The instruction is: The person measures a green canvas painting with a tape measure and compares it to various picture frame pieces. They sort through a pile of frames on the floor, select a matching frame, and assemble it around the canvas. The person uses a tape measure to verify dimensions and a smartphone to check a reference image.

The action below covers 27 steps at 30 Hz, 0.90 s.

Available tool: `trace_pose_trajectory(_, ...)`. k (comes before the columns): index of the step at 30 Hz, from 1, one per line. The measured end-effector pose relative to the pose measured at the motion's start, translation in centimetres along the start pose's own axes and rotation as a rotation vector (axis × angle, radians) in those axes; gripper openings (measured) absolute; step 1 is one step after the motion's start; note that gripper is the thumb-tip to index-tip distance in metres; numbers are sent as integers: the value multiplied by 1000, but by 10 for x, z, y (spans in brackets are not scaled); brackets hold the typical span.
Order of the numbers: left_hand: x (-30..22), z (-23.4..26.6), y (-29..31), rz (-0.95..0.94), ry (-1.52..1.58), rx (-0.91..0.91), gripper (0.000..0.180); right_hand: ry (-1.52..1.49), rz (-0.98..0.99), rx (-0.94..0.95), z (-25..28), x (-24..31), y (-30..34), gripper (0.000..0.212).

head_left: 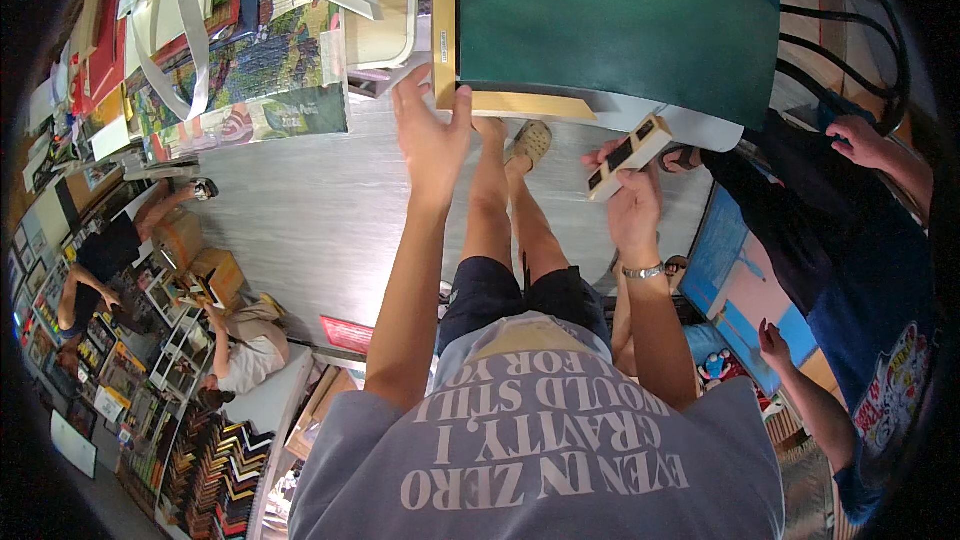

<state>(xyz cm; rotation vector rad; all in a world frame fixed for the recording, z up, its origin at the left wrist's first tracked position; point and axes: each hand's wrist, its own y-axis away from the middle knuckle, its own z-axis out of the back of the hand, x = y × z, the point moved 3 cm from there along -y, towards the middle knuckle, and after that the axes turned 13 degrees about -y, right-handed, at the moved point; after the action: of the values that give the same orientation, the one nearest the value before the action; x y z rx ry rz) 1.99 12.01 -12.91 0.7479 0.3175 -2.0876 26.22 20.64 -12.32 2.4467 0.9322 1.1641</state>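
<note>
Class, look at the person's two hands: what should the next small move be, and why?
Probably bring the cream-and-black piece against the green panel's lower edge, beside the yellow edging. The right hand grips it near that edge, though contact is unclear, while the left hand is at the corner where the yellow edging meets.

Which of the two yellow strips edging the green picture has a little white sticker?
The upright strip left of the green picture, by the left hand; the lower, sideways strip shows none.
</note>
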Motion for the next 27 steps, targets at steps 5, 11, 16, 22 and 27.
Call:
trace_pose_trajectory(5,10,-16,-10,88,0,81,38,597,10,-238,7,0,-24,28)
trace_pose_trajectory(11,11,-15,-4,84,-95,28,25,635,57,-240,1,-21,-33,37)
trace_pose_trajectory(16,15,-10,31,164,128,38,21,528,133,-250,1,-20,-2,34)
trace_pose_trajectory(22,23,-2,102,199,369,263,21,546,89,-323,-1,10,79,30)
trace_pose_trajectory(27,-29,44,117,268,734,296,37,685,252,-41,-65,78,136,35)
